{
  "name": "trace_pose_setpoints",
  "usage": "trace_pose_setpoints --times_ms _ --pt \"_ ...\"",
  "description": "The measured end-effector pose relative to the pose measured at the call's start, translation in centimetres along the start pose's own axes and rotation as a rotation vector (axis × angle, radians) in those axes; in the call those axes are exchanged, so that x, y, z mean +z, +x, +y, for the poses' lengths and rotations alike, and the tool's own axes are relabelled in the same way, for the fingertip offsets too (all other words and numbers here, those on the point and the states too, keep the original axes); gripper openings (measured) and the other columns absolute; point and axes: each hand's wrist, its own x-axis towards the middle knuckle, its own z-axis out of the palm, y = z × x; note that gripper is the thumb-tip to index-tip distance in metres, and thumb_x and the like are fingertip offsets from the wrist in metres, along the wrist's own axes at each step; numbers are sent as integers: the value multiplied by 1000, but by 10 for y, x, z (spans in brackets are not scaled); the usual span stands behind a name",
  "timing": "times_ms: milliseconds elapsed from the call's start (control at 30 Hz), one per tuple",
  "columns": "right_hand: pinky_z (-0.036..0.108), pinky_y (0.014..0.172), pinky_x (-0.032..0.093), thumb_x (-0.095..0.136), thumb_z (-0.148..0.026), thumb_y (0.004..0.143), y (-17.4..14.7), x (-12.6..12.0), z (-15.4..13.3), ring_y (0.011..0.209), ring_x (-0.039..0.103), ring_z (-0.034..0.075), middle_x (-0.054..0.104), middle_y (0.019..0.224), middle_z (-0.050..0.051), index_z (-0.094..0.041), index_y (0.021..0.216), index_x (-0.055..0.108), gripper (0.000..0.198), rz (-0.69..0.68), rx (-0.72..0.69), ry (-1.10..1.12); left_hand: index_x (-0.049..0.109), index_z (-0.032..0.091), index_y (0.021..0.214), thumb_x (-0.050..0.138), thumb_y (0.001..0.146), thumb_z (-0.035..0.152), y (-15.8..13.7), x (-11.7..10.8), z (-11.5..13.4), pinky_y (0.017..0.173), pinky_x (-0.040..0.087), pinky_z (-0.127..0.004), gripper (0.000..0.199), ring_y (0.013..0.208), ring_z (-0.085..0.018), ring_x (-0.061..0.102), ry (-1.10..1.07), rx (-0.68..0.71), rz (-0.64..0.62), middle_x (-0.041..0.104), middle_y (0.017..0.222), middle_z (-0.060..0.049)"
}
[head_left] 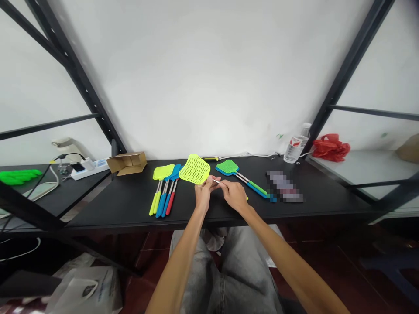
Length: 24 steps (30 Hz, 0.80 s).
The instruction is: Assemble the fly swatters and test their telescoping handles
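Both hands (218,192) hold yellow swatter (195,170) | swatter pile (165,187) left | green swatter (242,176), bottle (296,146) right

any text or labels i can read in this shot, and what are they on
No text here can be read.
Water bottle: a red and white label, its print too small to read.
Flat object on the table: blurred out, unreadable.
White bag on the floor: faint bluish print, too blurred to read.
Cardboard box, power strip and fly swatters: no lettering visible.
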Motion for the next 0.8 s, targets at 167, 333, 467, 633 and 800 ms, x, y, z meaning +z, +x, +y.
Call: trace_pose_setpoints --times_ms 167,333,467,633,800 --pt "26 63 32 32 -46 102 -1 1 -2 80 67 21 75 88 4 -29 107 70 42 19 20 26 71 12 87 72 77 49 -3 3 0 72 57 -35 39 85 -27 73 41 -16 -33 75 90 -15" --pt "25 66 37 33 -44 101 5 -5 4 75 66 19 74 81 3 -26 97 70 41 11 -11 161 73 13 97 71 78 51 -3 1 3 70 55 -32 43 88 -26 72 75 -55 -113 74 103 -18" --pt "26 71 41 42 -37 98 17 -27 28 76 66 19 72 79 2 -24 108 65 28 96 92 227 73 18 109 74 77 43 -12 -8 16 71 55 -33 40 89 -26 71 290 -7 -128 72 109 -16" --pt "28 72 41 55 -32 90 36 -51 64 89 66 23 73 93 5 -25 104 67 20 22 334 -42 76 24 98 68 80 32 -24 -41 63 84 50 -37 21 81 -24 66 997 236 30 74 93 -9" --pt "31 80 44 49 -29 92 46 -42 73 97 67 26 72 99 13 -22 101 72 26 -63 485 -194 70 19 107 58 84 38 -23 -80 103 87 46 -45 32 105 -34 59 1858 146 205 67 108 -14"
